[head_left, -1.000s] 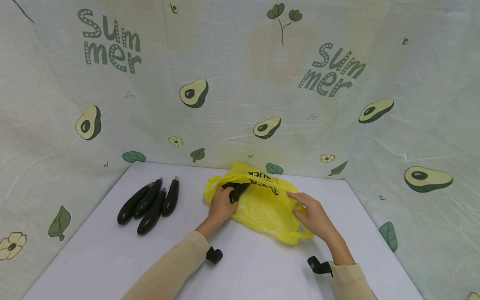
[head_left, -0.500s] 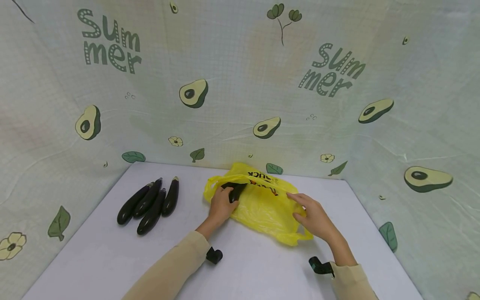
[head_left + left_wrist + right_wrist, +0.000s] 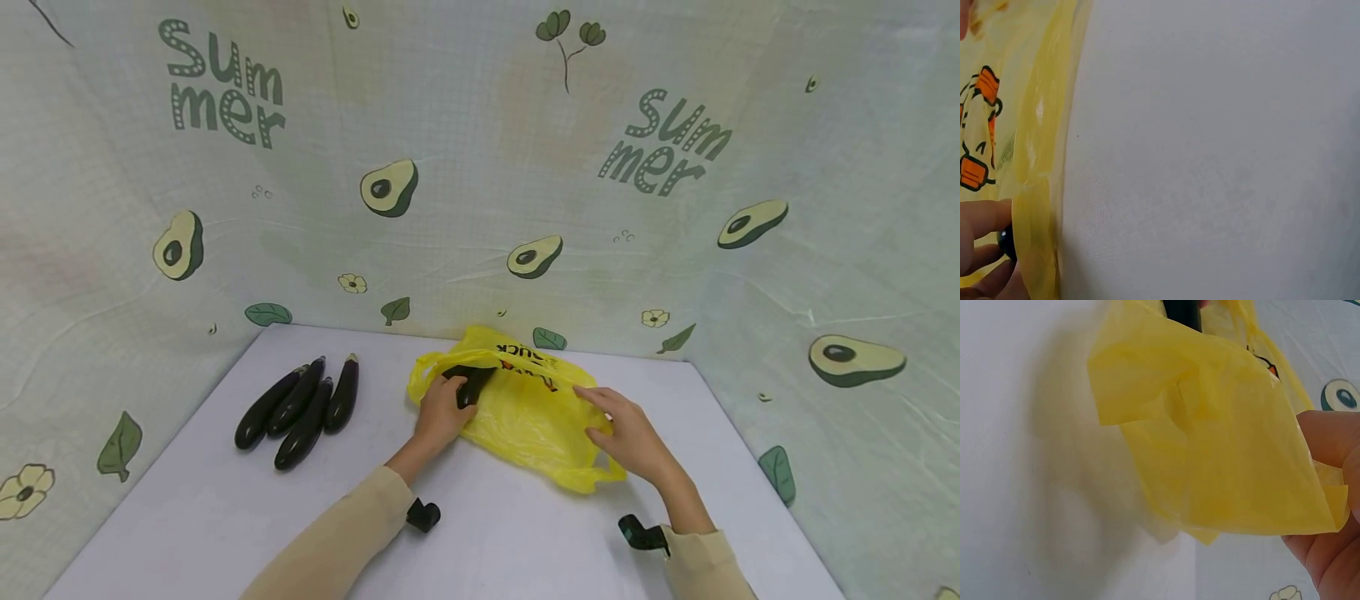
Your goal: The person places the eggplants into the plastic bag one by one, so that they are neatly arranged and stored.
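A yellow plastic bag [image 3: 528, 433] with dark print lies mouth open on the white table. Just inside its left part, my left hand [image 3: 441, 412] grips a dark glossy eggplant [image 3: 477, 385]; in the left wrist view only a bit of the eggplant [image 3: 1006, 241] shows between the fingers, beside the bag's edge. At the bag's right side, my right hand [image 3: 632, 432] holds the rim, thumb and forefinger spread apart. The right wrist view has the raised yellow plastic [image 3: 1210, 444] reaching between those fingers. The eggplant's far end is hidden in the bag.
Several more eggplants [image 3: 303, 423] lie side by side at the left of the white table [image 3: 517, 542]. A cloth [image 3: 465, 108] printed with avocados and lettering hangs behind and along both sides. Black camera mounts [image 3: 641, 533] jut from the wrists.
My left wrist has shifted very slightly left, while its hand stays on the eggplant in the bag mouth. My right hand and the bag are almost still.
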Demonstrator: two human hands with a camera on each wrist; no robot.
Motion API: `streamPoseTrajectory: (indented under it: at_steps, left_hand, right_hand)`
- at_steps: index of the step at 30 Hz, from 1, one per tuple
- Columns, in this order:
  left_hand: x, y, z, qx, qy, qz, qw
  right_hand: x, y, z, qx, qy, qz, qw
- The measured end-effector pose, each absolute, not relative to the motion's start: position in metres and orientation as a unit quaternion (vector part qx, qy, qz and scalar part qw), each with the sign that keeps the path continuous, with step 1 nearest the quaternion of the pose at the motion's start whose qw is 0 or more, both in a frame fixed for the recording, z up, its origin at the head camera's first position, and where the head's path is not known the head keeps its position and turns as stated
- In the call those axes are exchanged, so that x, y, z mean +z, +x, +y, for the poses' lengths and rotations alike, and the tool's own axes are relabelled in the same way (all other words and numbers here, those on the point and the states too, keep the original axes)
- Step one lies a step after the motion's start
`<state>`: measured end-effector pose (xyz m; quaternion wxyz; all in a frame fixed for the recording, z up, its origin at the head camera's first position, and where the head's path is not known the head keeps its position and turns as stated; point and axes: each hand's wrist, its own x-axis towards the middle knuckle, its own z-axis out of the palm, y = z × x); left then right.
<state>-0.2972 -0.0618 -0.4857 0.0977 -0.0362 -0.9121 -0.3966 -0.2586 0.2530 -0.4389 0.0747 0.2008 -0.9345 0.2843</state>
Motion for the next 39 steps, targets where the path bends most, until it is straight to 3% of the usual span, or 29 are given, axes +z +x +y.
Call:
streamPoseTrajectory:
  at_steps: [17,30,39]
  left_hand:
    - [-0.459,-0.276,-0.093,-0.388,-0.081,-0.911,0.116]
    - [-0.434,-0.263,-0.172,-0.332,-0.046,-0.932,0.141]
    - [-0.439,-0.259,-0.229,-0.294,-0.018,-0.945,0.140]
  right_hand:
    - [-0.437,-0.258,0.258,0.277,0.198,-0.936,0.093]
    - [-0.432,-0.257,0.261,0.264,0.212,-0.936,0.096]
    - [-0.428,-0.255,0.263,0.267,0.224,-0.932,0.095]
